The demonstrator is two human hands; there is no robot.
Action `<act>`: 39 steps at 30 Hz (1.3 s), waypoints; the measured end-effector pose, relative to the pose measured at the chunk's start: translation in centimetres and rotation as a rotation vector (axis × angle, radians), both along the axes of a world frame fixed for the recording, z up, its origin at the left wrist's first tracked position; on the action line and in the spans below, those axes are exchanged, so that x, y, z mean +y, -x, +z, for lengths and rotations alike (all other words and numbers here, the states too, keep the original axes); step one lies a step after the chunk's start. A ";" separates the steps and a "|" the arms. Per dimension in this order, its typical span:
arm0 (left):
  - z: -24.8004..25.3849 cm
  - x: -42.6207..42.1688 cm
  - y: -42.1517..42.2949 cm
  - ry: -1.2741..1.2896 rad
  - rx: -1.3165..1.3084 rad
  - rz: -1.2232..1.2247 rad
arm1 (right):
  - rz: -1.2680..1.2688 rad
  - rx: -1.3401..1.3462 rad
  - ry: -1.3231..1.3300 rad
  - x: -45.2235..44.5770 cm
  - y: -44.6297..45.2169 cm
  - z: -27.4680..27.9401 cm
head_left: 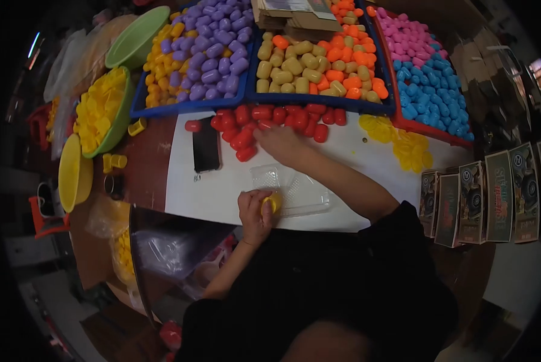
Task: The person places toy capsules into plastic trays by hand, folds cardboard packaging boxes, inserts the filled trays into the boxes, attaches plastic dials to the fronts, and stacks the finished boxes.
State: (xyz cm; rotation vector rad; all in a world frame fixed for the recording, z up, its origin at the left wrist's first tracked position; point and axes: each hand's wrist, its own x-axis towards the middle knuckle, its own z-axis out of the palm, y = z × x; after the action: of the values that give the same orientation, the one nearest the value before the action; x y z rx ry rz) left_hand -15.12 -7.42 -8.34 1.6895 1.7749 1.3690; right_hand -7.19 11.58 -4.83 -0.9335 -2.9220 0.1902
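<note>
My left hand [254, 215] is closed around a small yellow plastic piece [274, 202] at the near edge of the white work surface. Fingers partly cover that piece, so its full shape does not show. Just beyond it lies a clear plastic blister tray [310, 198]. My right hand [281, 145] reaches over the tray to a heap of red plastic capsules [243, 140]. Its fingertips are among the nearest capsules; whether they grip one is hidden.
Behind the heap stand blue trays [192, 108] of purple, yellow, tan and orange capsules. A red tray [430, 136] holds pink and blue ones. A black phone [206, 148], yellow discs [410, 151], printed boxes [473, 196] and a green bowl [127, 99] of yellow pieces surround the workspace.
</note>
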 end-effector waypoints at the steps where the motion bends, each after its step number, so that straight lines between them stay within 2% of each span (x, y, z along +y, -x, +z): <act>1: 0.1 0.4 0.4 0.001 0.021 -0.013 | -0.033 -0.007 -0.010 0.4 0.6 0.0; 10: 0.0 2.1 1.5 0.007 0.065 -0.107 | 0.097 -0.076 0.126 2.0 -1.6 0.6; 12: 0.0 2.4 1.2 -0.009 0.059 -0.068 | 0.034 0.416 0.136 4.0 -4.3 2.7; 14: 0.3 2.5 1.0 -0.007 0.036 -0.021 | -0.358 0.592 0.418 6.3 -7.7 6.3; 16: -0.1 2.5 1.0 -0.020 0.029 -0.024 | -0.710 0.754 0.530 8.7 -10.8 9.6; 19: 0.0 2.7 1.1 -0.019 0.039 -0.036 | -0.858 0.876 0.639 13.7 -14.9 9.0; 22: 0.3 3.0 1.2 -0.008 0.059 -0.034 | -0.872 0.840 0.729 16.3 -15.4 8.6; 26: 0.3 2.8 1.1 0.044 0.010 -0.028 | -0.840 0.934 0.666 18.6 -17.0 8.8; 28: 0.1 2.7 1.3 0.057 -0.018 -0.055 | -0.842 1.083 0.539 19.6 -19.8 9.4; 30: 0.0 2.7 1.5 0.069 -0.045 -0.082 | -0.908 1.188 0.541 19.7 -23.6 10.2; 32: 0.1 2.6 1.6 0.081 -0.040 -0.075 | -1.016 1.316 0.399 21.3 -28.8 9.1; 33: 0.2 2.6 1.6 0.082 -0.041 -0.091 | -1.030 1.320 0.389 21.5 -30.7 9.0; 35: 0.3 2.6 1.7 0.107 -0.009 -0.091 | -1.111 0.923 0.241 22.0 -33.5 8.5; 36: 0.3 2.4 1.7 0.110 -0.007 -0.102 | -1.122 0.925 0.238 22.6 -34.0 7.8; 38: 0.5 2.3 1.9 0.175 -0.070 -0.088 | -1.014 0.618 -0.014 24.5 -34.3 6.1; 39: 0.6 2.4 2.0 0.174 -0.064 -0.086 | -1.013 0.624 -0.012 25.7 -34.2 5.7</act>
State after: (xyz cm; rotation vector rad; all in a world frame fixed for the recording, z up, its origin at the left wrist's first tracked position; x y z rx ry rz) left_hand -17.09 -5.04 -7.77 1.5926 1.7115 1.1822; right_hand 27.01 37.31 0.89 -1.7879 -1.6473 0.3097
